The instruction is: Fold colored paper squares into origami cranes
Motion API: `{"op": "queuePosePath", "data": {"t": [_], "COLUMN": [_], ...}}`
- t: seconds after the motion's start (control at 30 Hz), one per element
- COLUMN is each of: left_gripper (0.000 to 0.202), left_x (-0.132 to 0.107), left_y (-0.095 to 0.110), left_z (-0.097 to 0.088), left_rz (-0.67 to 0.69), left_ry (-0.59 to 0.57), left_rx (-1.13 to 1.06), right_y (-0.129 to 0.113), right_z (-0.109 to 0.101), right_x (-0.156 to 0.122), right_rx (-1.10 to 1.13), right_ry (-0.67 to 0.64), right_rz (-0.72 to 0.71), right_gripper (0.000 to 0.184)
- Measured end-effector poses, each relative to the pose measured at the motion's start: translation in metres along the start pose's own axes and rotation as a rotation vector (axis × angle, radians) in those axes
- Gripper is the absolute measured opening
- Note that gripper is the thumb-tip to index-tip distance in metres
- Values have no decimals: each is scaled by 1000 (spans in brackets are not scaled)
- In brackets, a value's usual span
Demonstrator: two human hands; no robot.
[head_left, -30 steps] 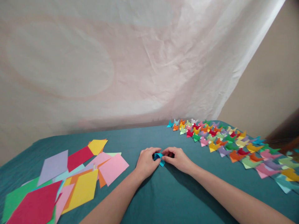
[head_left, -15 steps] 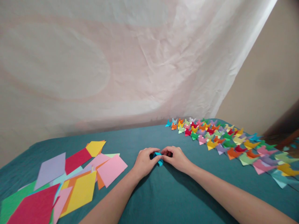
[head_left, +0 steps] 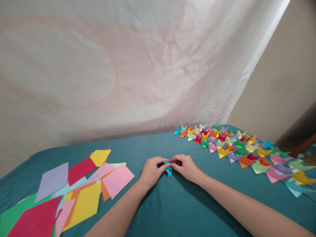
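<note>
A small, partly folded piece of blue paper (head_left: pixel 169 169) lies low over the teal cloth in the middle of the table. My left hand (head_left: pixel 152 171) pinches its left side with curled fingers. My right hand (head_left: pixel 187 168) pinches its right side, fingers closed over it. Most of the paper is hidden between my fingertips; only a blue point sticks out below them.
A loose heap of flat coloured paper squares (head_left: pixel 74 187) covers the table's left part. Rows of several small folded paper figures (head_left: pixel 237 148) run along the right side toward the far edge. A pale wrinkled sheet (head_left: pixel 138 65) hangs behind the teal tablecloth (head_left: pixel 172 210).
My hands have closed in tighter on the blue paper, so less of it shows. The view has drifted slightly.
</note>
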State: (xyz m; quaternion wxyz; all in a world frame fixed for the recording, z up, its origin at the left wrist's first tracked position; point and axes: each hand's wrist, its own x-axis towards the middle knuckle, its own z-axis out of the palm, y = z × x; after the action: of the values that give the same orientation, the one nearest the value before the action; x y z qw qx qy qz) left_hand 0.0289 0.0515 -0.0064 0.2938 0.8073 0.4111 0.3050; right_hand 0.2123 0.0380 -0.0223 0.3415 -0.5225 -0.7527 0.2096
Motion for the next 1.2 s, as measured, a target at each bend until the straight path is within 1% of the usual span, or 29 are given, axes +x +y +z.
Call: {"op": "queuePosePath", "data": {"t": [0.13, 0.33, 0.6, 0.8, 0.97, 1.2], "left_gripper": [23, 21, 28, 26, 25, 25], "left_x": [-1, -2, -6, -7, -8, -8], "left_y": [0, 2, -2, 7, 15, 14], "left_z": [0, 0, 1, -2, -4, -4], "left_rz": [6, 11, 55, 109, 142, 128], "left_ry": [5, 13, 59, 45, 16, 12], "left_rx": [6, 36, 175, 316, 321, 313], "right_y": [-1, 0, 5, 5, 4, 5], "right_z": [0, 0, 1, 1, -1, -1], "right_x": [0, 0, 0, 1, -1, 0], "right_rx": [-6, -29, -48, -57, -94, -112], "right_ry": [-4, -5, -17, -36, -33, -57], "right_rz": [4, 3, -28, -23, -36, -54], "right_gripper": [22, 20, 18, 19, 20, 22]}}
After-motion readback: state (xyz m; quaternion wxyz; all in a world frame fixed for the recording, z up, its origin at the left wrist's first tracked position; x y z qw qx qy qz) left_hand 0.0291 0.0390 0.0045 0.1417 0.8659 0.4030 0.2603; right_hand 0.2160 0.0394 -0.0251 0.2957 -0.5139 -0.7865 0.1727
